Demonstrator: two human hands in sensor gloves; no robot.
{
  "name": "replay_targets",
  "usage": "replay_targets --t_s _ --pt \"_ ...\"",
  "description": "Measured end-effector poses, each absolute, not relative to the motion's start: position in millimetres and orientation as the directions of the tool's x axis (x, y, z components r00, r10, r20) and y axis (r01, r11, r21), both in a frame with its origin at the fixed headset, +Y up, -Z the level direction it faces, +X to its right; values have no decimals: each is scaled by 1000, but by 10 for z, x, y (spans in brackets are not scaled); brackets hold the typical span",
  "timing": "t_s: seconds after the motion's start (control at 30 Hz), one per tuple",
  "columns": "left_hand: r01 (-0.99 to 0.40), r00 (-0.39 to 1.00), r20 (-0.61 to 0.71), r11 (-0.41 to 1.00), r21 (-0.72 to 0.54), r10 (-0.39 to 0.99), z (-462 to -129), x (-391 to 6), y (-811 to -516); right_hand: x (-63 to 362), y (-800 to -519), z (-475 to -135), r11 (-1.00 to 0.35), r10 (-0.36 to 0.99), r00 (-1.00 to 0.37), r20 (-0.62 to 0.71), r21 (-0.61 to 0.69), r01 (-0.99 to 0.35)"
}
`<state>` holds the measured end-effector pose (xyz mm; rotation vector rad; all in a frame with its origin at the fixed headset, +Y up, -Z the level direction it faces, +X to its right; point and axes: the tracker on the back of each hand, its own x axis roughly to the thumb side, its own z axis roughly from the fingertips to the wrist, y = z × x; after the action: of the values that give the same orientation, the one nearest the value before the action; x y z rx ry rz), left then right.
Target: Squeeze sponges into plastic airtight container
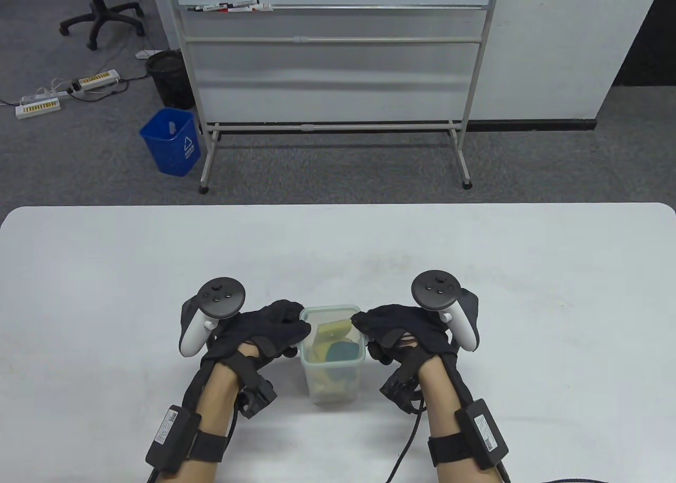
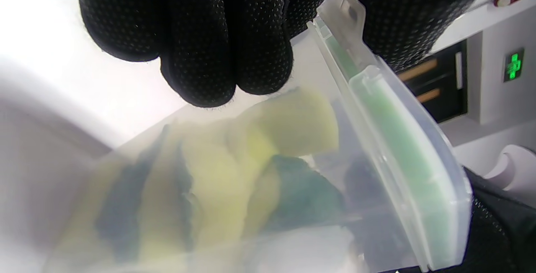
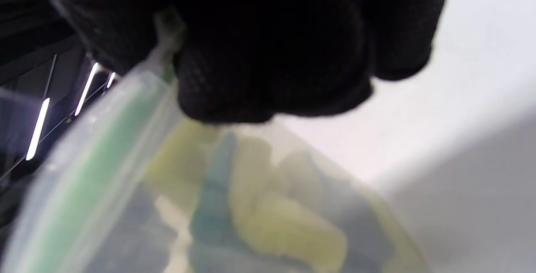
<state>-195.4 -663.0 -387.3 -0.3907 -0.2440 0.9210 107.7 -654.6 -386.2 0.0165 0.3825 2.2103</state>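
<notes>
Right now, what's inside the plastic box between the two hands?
Inside the clear container are squashed sponges, yellow with dark green sides, packed together. A see-through lid with a green seal is on top. How many sponges there are can't be told; they overlap.

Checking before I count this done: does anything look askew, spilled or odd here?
Nothing spilled. The sponges sit crammed inside the upright container, one yellow corner near the rim. The lid is on, with the left hand and right hand at its sides.
</notes>
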Motion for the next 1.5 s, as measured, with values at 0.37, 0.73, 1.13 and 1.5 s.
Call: replay_targets --t_s 0.37,0.73,1.13,1.5 --pt "-422 895 141 906 -33 423 -3613 -1771 -6187 777 -6160 -3576 -922 387 -921 -50 -53 -384" --pt "-379 911 139 921 -94 389 -3603 -1704 -6199 764 -6187 -3597 -913 407 -913 -36 21 -408" --pt "-479 860 125 867 -138 494 -3681 -1767 -6294 775 -6204 -3608 -894 443 -896 -33 58 -445" --pt "-502 849 113 854 -134 516 -3707 -1792 -6362 844 -6266 -3633 -854 513 -857 -53 74 -515"
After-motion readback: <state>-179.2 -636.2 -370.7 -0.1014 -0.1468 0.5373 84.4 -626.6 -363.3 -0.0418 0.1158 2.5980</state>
